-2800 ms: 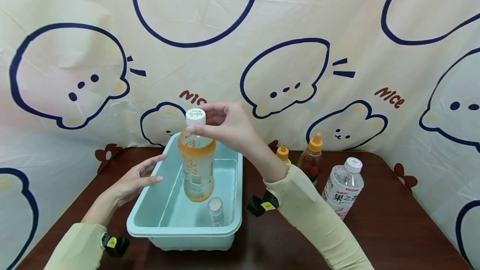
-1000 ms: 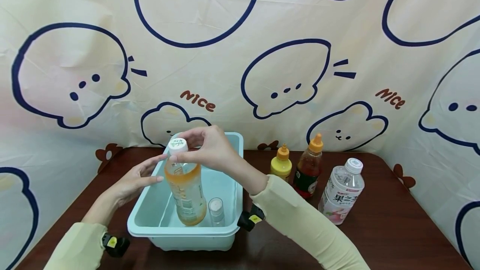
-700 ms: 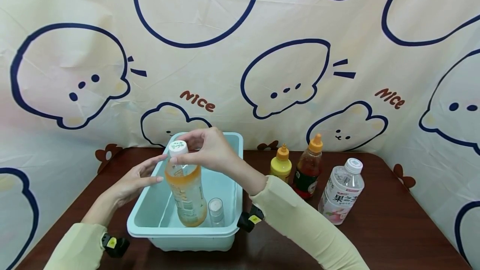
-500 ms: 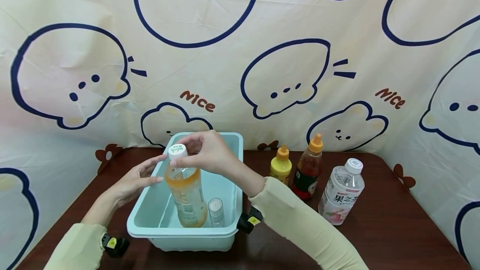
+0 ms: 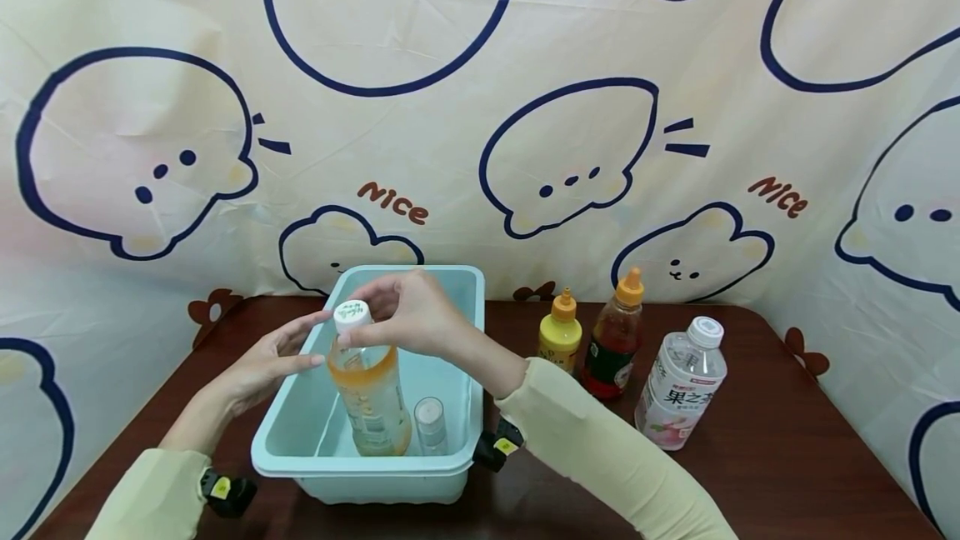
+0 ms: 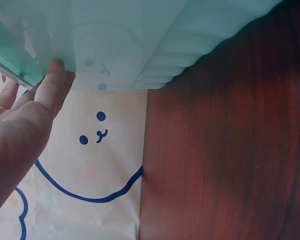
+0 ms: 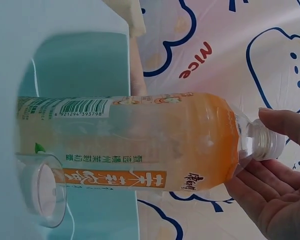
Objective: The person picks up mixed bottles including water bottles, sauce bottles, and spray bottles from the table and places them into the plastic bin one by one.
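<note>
A tea bottle (image 5: 371,402) with an orange neck band and a white cap stands nearly upright in the blue plastic basin (image 5: 442,463). My right hand (image 5: 416,315) holds it by the neck; in the right wrist view, my thumb (image 7: 280,120) and fingers lie on either side of the neck. At the left rim, my left hand (image 5: 262,365) grips the basin, with thumb tip over the edge. Fingers (image 6: 54,82) press its outer wall in the left wrist view. A small clear container (image 5: 431,426) sits beside the tea bottle.
Right of the basin, a yellow squeeze bottle (image 5: 560,336), a dark red sauce bottle (image 5: 613,344) and a clear drink bottle (image 5: 678,390) stand on the brown table (image 5: 795,440). A patterned curtain (image 5: 442,148) hangs behind the table.
My right hand has lowered the tea bottle into the basin and shifted it left, beside the small container. Lately it has dipped only slightly further. My left hand has stayed at the rim.
</note>
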The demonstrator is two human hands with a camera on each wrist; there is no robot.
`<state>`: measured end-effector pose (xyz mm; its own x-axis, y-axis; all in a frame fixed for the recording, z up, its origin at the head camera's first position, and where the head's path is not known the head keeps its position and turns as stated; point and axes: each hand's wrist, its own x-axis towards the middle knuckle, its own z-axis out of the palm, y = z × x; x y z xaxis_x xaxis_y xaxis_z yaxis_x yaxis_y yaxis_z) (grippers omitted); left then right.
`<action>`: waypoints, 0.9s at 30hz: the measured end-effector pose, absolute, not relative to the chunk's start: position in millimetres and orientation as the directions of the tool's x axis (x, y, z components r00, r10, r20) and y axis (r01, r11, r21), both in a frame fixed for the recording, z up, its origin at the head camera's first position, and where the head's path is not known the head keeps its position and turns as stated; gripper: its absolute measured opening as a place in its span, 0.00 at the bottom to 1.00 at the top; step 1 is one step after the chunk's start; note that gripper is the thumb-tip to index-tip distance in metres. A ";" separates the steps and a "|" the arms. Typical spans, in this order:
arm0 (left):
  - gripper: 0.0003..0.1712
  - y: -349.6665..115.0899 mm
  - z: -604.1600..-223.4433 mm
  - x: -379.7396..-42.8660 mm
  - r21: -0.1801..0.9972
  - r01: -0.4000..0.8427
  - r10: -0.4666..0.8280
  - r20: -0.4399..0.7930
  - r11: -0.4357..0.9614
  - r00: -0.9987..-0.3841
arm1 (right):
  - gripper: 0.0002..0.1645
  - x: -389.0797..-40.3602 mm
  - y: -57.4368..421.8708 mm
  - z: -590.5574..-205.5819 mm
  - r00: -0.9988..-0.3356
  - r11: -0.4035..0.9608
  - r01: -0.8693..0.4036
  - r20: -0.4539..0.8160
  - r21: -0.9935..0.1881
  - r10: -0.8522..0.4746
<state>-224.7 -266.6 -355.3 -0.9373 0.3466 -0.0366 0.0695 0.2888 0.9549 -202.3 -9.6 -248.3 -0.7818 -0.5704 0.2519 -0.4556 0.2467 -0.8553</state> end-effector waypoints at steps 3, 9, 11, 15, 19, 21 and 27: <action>0.43 -266.4 -355.3 -224.4 0.955 0.069 0.342 -0.036 0.290 -0.939 | 0.18 -202.3 -10.7 -249.5 -0.779 0.256 -0.456 0.243 -0.852 -0.578; 0.43 -265.5 -354.7 -224.4 0.955 0.057 0.334 -0.045 0.291 -0.941 | 0.18 -202.5 -12.4 -252.3 -0.769 0.289 -0.472 0.228 -0.833 -0.598; 0.43 -265.4 -354.6 -224.3 0.956 0.053 0.334 -0.049 0.289 -0.941 | 0.18 -202.4 -12.8 -253.0 -0.769 0.303 -0.473 0.220 -0.827 -0.601; 0.43 -265.6 -354.5 -224.1 0.956 0.051 0.337 -0.051 0.287 -0.940 | 0.19 -202.0 -13.8 -254.2 -0.772 0.319 -0.469 0.207 -0.824 -0.601; 0.43 -266.1 -354.7 -223.6 0.957 0.052 0.340 -0.050 0.284 -0.939 | 0.19 -202.2 -14.5 -255.7 -0.769 0.317 -0.463 0.198 -0.827 -0.607; 0.43 -266.3 -354.9 -223.4 0.957 0.054 0.339 -0.048 0.284 -0.939 | 0.19 -202.4 -14.8 -256.4 -0.767 0.317 -0.463 0.194 -0.828 -0.612; 0.43 -266.1 -354.6 -223.6 0.957 0.064 0.343 -0.039 0.282 -0.939 | 0.19 -202.7 -15.6 -257.2 -0.760 0.321 -0.465 0.186 -0.825 -0.623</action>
<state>-223.6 -266.1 -354.6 -0.9386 0.3428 -0.0387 0.0636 0.2823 0.9572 -202.7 -15.6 -257.2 -0.7601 -0.6226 0.1863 -0.4649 0.3206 -0.8253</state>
